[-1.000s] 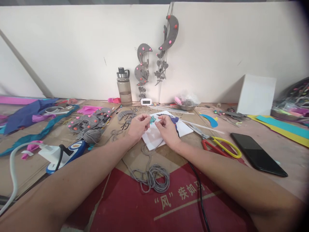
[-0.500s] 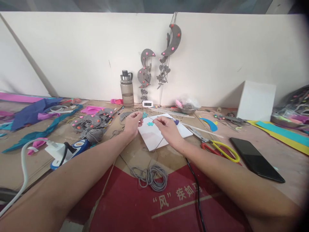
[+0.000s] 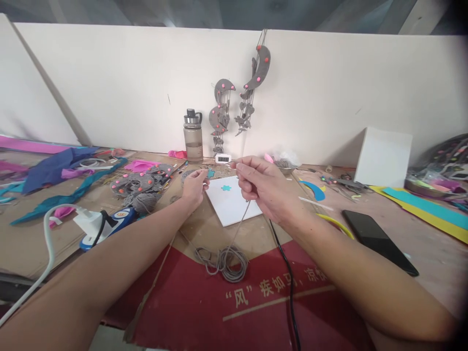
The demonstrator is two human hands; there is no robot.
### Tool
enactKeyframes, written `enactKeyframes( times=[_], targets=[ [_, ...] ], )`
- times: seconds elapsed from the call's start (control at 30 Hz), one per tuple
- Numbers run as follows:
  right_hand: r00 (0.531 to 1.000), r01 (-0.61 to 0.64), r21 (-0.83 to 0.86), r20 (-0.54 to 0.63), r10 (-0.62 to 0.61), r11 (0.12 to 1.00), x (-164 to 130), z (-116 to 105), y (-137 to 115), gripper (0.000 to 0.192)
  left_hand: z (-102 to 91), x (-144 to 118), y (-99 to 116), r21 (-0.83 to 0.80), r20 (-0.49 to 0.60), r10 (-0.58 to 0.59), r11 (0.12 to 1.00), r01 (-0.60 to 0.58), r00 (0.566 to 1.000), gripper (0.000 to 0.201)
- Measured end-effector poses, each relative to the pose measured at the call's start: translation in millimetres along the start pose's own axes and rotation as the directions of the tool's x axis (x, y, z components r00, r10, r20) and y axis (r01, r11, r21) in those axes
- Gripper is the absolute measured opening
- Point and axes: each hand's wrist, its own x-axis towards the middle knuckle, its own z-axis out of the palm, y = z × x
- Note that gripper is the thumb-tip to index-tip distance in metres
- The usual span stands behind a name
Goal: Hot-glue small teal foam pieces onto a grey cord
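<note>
My left hand [image 3: 195,187] pinches a small teal flower-shaped cutout [image 3: 210,173] at the left edge of a white board [image 3: 234,209]. A similar teal cutout [image 3: 226,187] lies flat on that board. Raised over the board's right side, my right hand [image 3: 261,187] is closed on grey cord [image 3: 241,224], which runs from beneath its fingers to a loose coil [image 3: 232,265] on the red printed cardboard. Something thin shows at the right fingertips, too small to make out. Whether cord passes through the held cutout cannot be seen.
Scissors with a yellow handle [image 3: 338,224] lie partly behind my right forearm, beside a black phone [image 3: 378,241]. A power strip [image 3: 109,226] and grey felt pieces [image 3: 141,183] are on the left. A bottle [image 3: 193,139] stands by the wall, near hanging moon ornaments [image 3: 223,92].
My right hand has moved up and toward me, away from the left hand, drawing the cord upward. My left hand still holds the teal cutout. The view has shifted slightly.
</note>
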Motion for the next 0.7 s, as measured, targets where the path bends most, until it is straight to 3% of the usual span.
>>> enactKeyframes(
  times=[0.1,0.2,0.3,0.4,0.47,0.57,0.7],
  targets=[
    [0.998,0.039,-0.059,0.056,-0.036,0.997,-7.8,0.7,-12.6,0.020,-0.2,-0.8,3.5,0.013,-0.009,0.008,1.000,-0.008,1.000,0.021],
    [0.965,0.078,-0.317,0.264,0.009,0.945,-10.1,-4.8,-11.7,0.027,1.7,-5.5,11.2,0.036,0.031,0.054,0.998,-0.055,0.998,0.021],
    [0.924,0.223,-0.621,0.380,0.041,0.751,-5.3,-12.2,3.0,0.026,4.3,-15.0,21.5,0.086,0.104,0.124,0.987,-0.134,0.987,0.021],
    [0.958,0.260,-0.768,0.280,-0.059,0.585,4.4,-15.4,22.5,0.023,7.4,-26.6,30.8,0.146,0.155,0.189,0.967,-0.211,0.970,0.021],
    [0.976,0.217,-0.773,0.181,-0.120,0.596,10.5,-14.9,33.8,0.018,10.1,-34.0,35.9,0.174,0.165,0.233,0.949,-0.261,0.958,0.020],
    [0.981,0.167,-0.695,0.044,-0.191,0.699,15.0,-12.8,46.7,0.016,14.7,-43.4,42.5,0.190,0.187,0.272,0.933,-0.306,0.944,0.019],
    [0.969,0.189,-0.585,-0.018,-0.245,0.788,14.8,-10.1,60.4,0.016,18.8,-52.8,47.0,0.252,0.231,0.302,0.900,-0.356,0.925,0.019]
  ],
)
